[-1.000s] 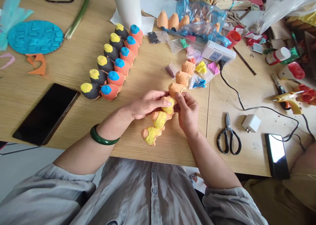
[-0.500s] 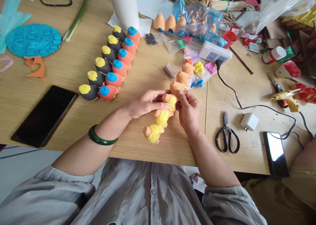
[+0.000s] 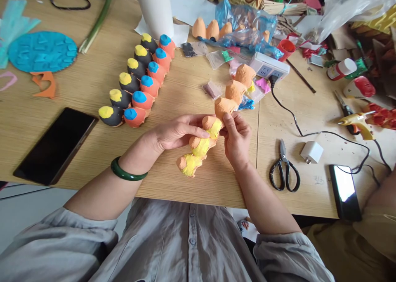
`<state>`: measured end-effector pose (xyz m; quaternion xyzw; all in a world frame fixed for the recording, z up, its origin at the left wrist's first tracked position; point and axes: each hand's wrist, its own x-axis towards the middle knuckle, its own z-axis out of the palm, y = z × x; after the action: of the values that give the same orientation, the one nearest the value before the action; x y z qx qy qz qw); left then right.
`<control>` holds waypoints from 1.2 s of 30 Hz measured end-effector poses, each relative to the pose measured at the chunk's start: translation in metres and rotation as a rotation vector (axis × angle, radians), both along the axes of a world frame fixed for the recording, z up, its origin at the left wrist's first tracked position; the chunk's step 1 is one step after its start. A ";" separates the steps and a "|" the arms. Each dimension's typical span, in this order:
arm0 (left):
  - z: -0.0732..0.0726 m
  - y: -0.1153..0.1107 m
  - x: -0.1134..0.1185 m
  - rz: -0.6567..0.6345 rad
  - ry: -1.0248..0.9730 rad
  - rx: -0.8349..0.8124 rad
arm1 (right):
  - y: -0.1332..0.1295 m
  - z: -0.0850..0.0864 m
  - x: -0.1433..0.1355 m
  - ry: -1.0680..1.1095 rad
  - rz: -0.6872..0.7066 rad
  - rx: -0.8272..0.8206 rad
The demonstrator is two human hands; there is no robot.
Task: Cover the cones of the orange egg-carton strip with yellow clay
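Both my hands hold an orange egg carton strip [image 3: 235,91] over the table, tilted with its far end raised. Yellow clay covers the sides of its three near cups; the three far cups are bare orange. My left hand [image 3: 179,132] grips the strip from the left, its thumb lying on the yellow part and its other fingers mostly hidden behind. My right hand [image 3: 237,139] pinches the edge near the middle, thumb on top. To the left stand a black row of cups [image 3: 128,82] with yellow tops and a red-orange row [image 3: 154,73] with blue tops.
A dark phone [image 3: 55,145] lies at left, black-handled scissors [image 3: 284,168] at right. Beyond the strip are a power strip [image 3: 268,65] with a cord, small clay packets [image 3: 212,90] and a blue plastic bag [image 3: 247,36]. A glue gun [image 3: 359,123] and another person's arm [image 3: 383,203] are at right.
The strip's far end has risen and come nearer the camera, while its near end has shifted slightly left. Both hands keep their hold.
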<state>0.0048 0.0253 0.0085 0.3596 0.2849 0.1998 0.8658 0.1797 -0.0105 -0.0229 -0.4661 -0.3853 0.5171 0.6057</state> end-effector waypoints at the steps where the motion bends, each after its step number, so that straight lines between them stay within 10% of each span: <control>1: -0.001 0.000 -0.001 -0.008 -0.004 -0.018 | 0.000 0.000 0.000 0.009 0.000 0.005; 14: -0.003 -0.001 0.001 0.005 -0.092 -0.100 | 0.000 0.005 0.002 -0.002 -0.015 -0.053; 36: -0.012 0.010 -0.006 0.147 0.168 0.430 | 0.005 0.003 0.003 0.175 0.115 -0.215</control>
<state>-0.0012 0.0358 -0.0039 0.5292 0.3321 0.2880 0.7257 0.1830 -0.0053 -0.0200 -0.4585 -0.2996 0.6279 0.5529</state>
